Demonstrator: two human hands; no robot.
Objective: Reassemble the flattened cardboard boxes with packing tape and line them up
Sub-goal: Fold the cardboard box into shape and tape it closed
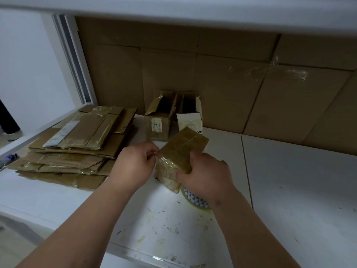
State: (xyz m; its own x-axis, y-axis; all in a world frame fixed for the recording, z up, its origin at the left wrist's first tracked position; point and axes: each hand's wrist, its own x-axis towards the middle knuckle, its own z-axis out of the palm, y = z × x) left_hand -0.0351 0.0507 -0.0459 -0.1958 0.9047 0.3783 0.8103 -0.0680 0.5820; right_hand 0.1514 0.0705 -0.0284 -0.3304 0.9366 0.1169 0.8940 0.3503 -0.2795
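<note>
A small tape-covered cardboard box [179,153] stands on the white table [289,190] in front of me. My right hand [208,176] grips its near right side, fingers curled round the edge. My left hand [135,163] pinches its left corner, where clear tape shows. Under my right wrist lies a roll of packing tape [195,200] with a patterned core, partly hidden. Two assembled small boxes, a brown one [160,120] and a white-fronted one [190,117], stand side by side at the back with their top flaps open.
A stack of flattened cardboard boxes [77,144] lies on the left of the table. Large cardboard sheets [231,84] line the back wall. A white shelf [193,8] hangs overhead. Someone's leg and shoe [11,130] show at the far left.
</note>
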